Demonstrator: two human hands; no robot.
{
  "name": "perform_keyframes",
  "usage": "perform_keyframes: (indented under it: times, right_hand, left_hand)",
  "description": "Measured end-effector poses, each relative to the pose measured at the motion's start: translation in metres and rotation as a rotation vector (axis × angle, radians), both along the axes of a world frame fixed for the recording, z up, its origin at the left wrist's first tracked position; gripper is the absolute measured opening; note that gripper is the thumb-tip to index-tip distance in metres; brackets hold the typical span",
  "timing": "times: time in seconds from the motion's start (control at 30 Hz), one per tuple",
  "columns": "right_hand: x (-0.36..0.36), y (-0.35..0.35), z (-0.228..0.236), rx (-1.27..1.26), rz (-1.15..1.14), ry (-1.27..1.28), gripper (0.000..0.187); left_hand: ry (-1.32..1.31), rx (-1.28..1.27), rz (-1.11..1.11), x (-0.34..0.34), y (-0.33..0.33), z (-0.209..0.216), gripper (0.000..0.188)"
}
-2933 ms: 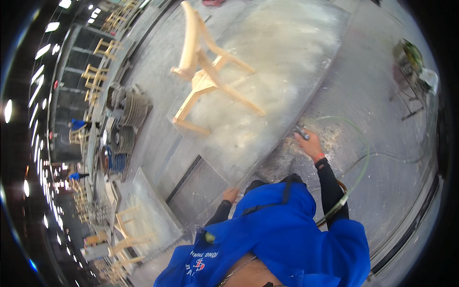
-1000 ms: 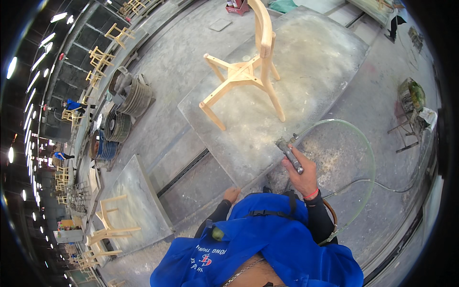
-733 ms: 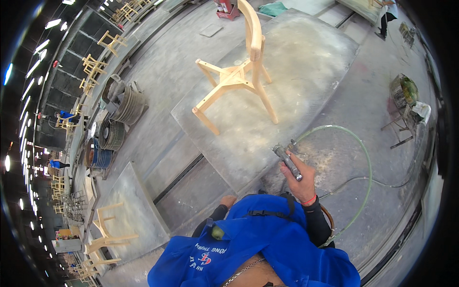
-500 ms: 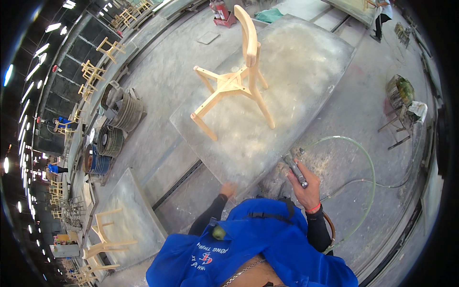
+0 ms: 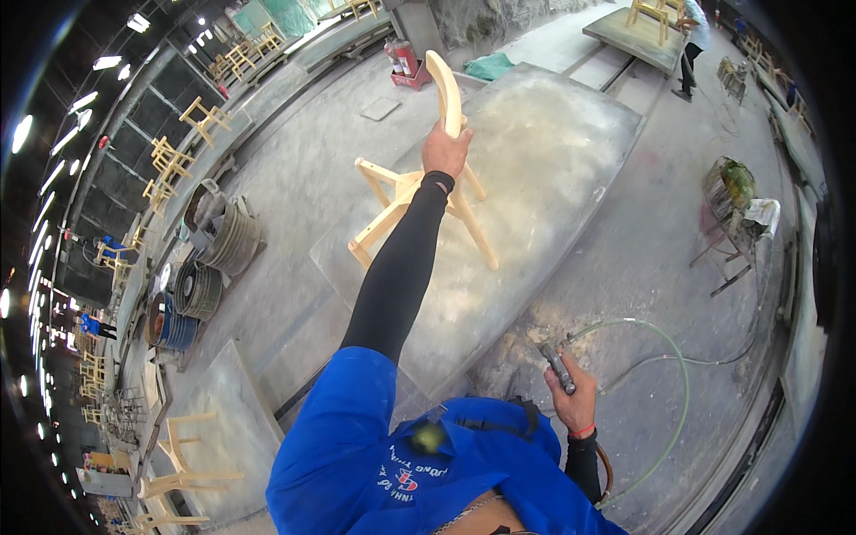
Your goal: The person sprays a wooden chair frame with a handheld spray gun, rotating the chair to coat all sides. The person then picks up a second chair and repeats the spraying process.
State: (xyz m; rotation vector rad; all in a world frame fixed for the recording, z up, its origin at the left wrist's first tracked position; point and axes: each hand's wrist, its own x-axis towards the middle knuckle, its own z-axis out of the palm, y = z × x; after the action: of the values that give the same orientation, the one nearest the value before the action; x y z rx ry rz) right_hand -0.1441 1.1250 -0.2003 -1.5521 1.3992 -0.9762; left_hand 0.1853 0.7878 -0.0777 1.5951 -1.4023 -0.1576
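Note:
A bare light-wood chair frame (image 5: 479, 234) without a seat stands on a wide grey platform (image 5: 553, 134) ahead of me. My left hand (image 5: 445, 153) is closed around the lower end of its curved backrest (image 5: 441, 80); my sleeved forearm crosses in front and hides part of the frame and a leg. Low on the right, my right hand (image 5: 576, 399) is wrapped around a metal spray gun (image 5: 557, 368), held apart from the chair and beyond the platform's near edge. A pale green hose (image 5: 685, 374) loops beside it.
Metal drums (image 5: 230, 236) stand on the left. Another platform (image 5: 227, 392) with wooden chairs (image 5: 183, 481) lies at lower left. A cluttered stand (image 5: 736, 201) is on the right; a red extinguisher holder (image 5: 410, 78) is beyond. Another person (image 5: 693, 45) works at the far right.
My left hand has moved from the platform's near edge up to the chair and taken hold of its backrest. My right hand still holds the spray gun low. The view has shifted slightly.

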Motion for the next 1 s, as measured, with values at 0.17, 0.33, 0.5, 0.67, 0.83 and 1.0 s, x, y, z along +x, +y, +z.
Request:
perform_keyframes:
  times: [0.17, 0.33, 0.5, 0.67, 0.83, 1.0]
  right_hand:
    - [-0.007, 0.014, -0.007, -0.03, -0.032, 0.041, 0.046]
    - [-0.01, 0.008, -0.016, -0.011, -0.042, 0.032, 0.046]
    - [-0.006, -0.009, -0.013, 0.025, 0.011, -0.019, 0.046]
    - [0.001, -0.038, -0.007, -0.034, 0.081, -0.001, 0.048]
    - [0.01, -0.049, -0.001, -0.098, 0.147, 0.013, 0.05]
    - [0.013, -0.046, 0.004, -0.068, 0.198, 0.016, 0.05]
  left_hand:
    - [-0.071, -0.07, -0.034, 0.016, 0.01, -0.021, 0.043]
    - [-0.015, -0.049, -0.303, 0.058, 0.11, -0.032, 0.058]
    - [0.056, 0.28, -0.391, 0.137, 0.228, -0.026, 0.06]
    - [0.579, 0.05, -0.122, 0.17, 0.289, -0.092, 0.075]
    - [0.524, -0.06, -0.14, 0.126, 0.248, -0.191, 0.063]
    - [0.52, -0.139, 0.126, 0.106, 0.203, -0.2, 0.021]
